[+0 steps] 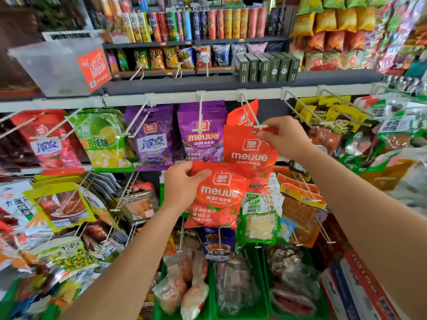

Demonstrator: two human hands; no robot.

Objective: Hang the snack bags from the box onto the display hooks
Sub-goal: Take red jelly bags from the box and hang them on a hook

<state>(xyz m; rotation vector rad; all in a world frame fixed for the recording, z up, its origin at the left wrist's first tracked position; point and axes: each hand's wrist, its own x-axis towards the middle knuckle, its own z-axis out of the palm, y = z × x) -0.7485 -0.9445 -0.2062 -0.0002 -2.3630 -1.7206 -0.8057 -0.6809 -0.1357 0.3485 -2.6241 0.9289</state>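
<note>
My left hand (182, 184) grips a red meijue gummy bag (217, 199) by its top left corner, in front of the lower shelf row. My right hand (285, 137) pinches the top right corner of a second red meijue bag (250, 148) right at the tip of a white display hook (251, 114). Another red bag (242, 112) hangs further back on that same hook. The box is not in view.
Purple meijue bags (201, 135) hang on the hook to the left, then purple, green and red candy bags. Yellow and green packs (335, 118) hang at right. Lower hooks carry more snacks above green bins (240, 315). Chip cans line the top shelf.
</note>
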